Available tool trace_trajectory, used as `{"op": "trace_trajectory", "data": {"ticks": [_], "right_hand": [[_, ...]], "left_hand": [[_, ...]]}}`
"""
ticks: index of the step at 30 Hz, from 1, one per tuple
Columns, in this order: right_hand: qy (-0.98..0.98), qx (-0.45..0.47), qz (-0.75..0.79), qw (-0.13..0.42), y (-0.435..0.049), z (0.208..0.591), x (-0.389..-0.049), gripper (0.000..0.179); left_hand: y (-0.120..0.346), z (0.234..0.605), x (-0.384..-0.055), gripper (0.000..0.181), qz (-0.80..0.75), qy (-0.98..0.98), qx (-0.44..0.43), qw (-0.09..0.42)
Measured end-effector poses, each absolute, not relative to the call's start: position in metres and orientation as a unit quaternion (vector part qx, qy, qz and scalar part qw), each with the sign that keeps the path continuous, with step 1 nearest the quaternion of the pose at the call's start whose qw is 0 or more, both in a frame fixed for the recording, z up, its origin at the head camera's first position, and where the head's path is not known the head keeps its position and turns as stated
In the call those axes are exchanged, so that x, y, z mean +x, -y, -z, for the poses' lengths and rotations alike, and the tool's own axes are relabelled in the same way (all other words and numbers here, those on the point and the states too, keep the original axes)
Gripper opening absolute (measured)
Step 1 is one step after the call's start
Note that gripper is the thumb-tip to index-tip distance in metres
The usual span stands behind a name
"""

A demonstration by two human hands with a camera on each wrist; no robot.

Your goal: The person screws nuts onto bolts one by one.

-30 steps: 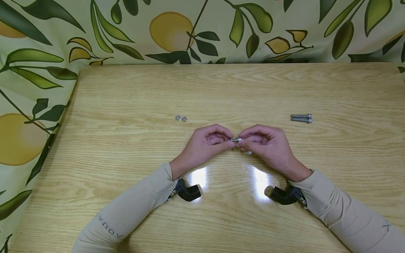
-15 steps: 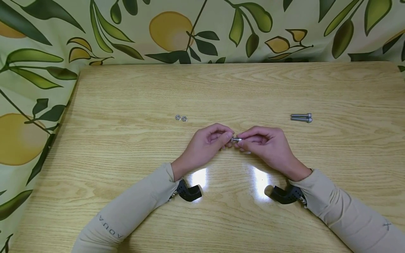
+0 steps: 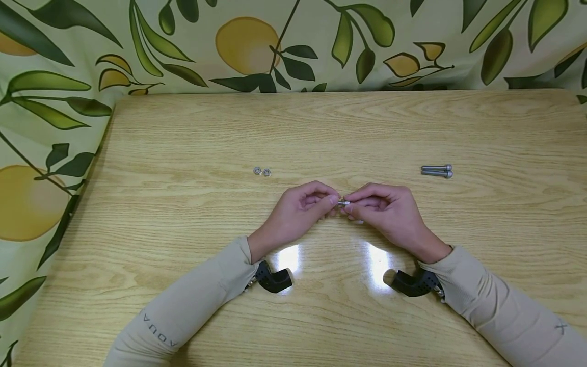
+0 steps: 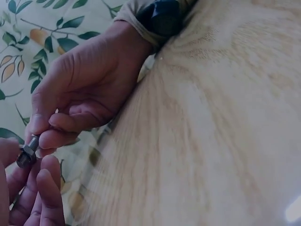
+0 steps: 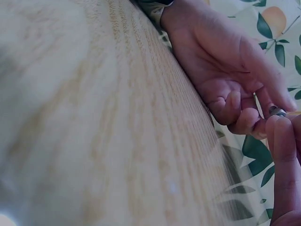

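Note:
In the head view, both hands meet above the middle of the wooden table (image 3: 293, 137). The left hand (image 3: 298, 209) and the right hand (image 3: 382, 206) pinch opposite ends of a small steel bolt (image 3: 342, 203) with thumb and fingertips. A hex nut (image 4: 29, 149) sits on this bolt in the left wrist view, where a threaded stretch runs to the right fingertips (image 4: 40, 123). The left thumb (image 5: 282, 101) covers part of the metal in the right wrist view. Most of the bolt is hidden by fingers.
Two loose nuts (image 3: 262, 172) lie beyond the left hand. Two more bolts (image 3: 436, 171) lie side by side beyond the right hand. A curtain (image 3: 183, 46) printed with leaves and fruit hangs behind and left of the table. A dark device (image 3: 274, 278) sits on each wrist.
The left thumb has lifted from its straighter lie and curled up beside the index finger, shifting along the bolt and covering more of it. The right hand has barely moved. Table items stay put.

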State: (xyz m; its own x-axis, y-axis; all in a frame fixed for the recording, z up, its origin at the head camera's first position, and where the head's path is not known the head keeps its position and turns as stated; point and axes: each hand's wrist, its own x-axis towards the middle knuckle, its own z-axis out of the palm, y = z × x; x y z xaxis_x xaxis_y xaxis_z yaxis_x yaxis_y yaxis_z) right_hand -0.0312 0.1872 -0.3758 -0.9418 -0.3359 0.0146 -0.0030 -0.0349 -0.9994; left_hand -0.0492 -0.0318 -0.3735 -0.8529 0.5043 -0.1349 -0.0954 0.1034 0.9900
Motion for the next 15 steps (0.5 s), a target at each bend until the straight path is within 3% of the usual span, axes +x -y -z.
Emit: {"op": "trace_trajectory", "data": {"ticks": [7,15], "right_hand": [[-0.689,-0.117,0.705,0.117,-0.1872,0.3751,-0.0304,0.015],[-0.679,-0.124,0.714,0.119,-0.1869,0.3749,-0.0308,0.015]], "left_hand": [[0.0334,0.3747,-0.0492,0.029,-0.668,-0.687,0.163,0.234],[0.0327,0.3749,-0.0489,0.02,-0.656,-0.699,0.152,0.239]]}}
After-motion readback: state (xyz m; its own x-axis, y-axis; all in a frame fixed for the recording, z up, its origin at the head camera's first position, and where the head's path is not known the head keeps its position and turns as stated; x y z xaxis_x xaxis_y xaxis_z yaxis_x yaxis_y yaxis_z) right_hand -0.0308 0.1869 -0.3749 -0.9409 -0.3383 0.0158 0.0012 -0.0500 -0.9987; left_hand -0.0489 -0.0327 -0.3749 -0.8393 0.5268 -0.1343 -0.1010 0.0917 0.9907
